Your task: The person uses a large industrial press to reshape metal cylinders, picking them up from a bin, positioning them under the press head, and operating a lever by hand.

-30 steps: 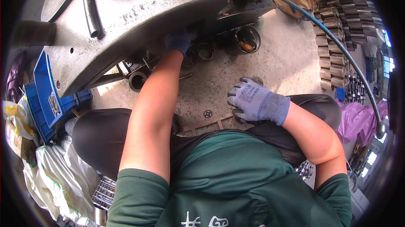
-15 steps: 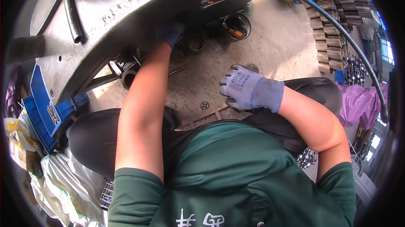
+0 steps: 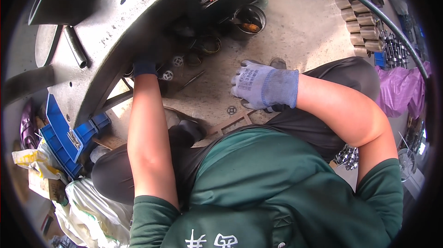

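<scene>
My left hand [image 3: 144,69], in a dark glove, reaches under the curved edge of a large grey metal disc-like machine part [image 3: 108,8]. Shadow and the edge hide its fingers, so what it may hold cannot be made out. Beside it on the floor lie small round metal pieces with holes [image 3: 167,75], a thin rod [image 3: 192,78] and a dark ring [image 3: 210,45]. My right hand [image 3: 258,84], in a grey-blue glove, is palm down in front of my bent right leg. Its fingers are slightly apart, and nothing shows in them.
A dark round tin [image 3: 259,13] with an orange-handled item stands beyond the hands. Blue plastic bins [image 3: 57,149] and white bags [image 3: 94,206] are at left. Stacked metal cylinders [image 3: 369,31], a hose [image 3: 392,22] and a purple bag [image 3: 404,92] line the right. A flat brown frame [image 3: 233,122] lies near me.
My left hand has drawn back toward me and to the left beneath the metal edge. Small round pieces now show beside it. My right hand keeps nearly the same pose as the view shifts.
</scene>
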`<state>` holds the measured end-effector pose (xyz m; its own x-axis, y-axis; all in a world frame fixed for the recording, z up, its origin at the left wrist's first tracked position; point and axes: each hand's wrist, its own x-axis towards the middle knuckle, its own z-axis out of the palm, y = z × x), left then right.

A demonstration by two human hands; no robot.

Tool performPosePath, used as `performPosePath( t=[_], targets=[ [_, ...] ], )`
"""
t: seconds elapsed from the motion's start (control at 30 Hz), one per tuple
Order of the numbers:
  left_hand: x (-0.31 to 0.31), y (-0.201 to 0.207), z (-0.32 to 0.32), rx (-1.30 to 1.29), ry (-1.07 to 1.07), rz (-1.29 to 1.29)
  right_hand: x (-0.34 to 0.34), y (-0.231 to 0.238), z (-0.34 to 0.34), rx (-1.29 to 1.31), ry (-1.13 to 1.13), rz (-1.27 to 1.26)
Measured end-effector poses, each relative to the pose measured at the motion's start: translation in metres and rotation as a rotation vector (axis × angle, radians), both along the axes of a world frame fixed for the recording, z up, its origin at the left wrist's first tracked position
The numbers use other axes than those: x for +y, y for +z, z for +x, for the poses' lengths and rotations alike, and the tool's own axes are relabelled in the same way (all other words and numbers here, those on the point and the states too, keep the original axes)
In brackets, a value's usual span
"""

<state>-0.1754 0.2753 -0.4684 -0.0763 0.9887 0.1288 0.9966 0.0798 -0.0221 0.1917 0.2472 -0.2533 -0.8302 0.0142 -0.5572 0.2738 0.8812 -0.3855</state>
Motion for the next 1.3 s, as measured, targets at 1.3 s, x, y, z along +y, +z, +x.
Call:
performPosePath(
  t=[1.3],
  targets=[
    [-0.113,0.047,-0.051,0.074,0.235,0.053,0.004,-0.013,-0.012,0.013,0.079,0.056]
  ],
)
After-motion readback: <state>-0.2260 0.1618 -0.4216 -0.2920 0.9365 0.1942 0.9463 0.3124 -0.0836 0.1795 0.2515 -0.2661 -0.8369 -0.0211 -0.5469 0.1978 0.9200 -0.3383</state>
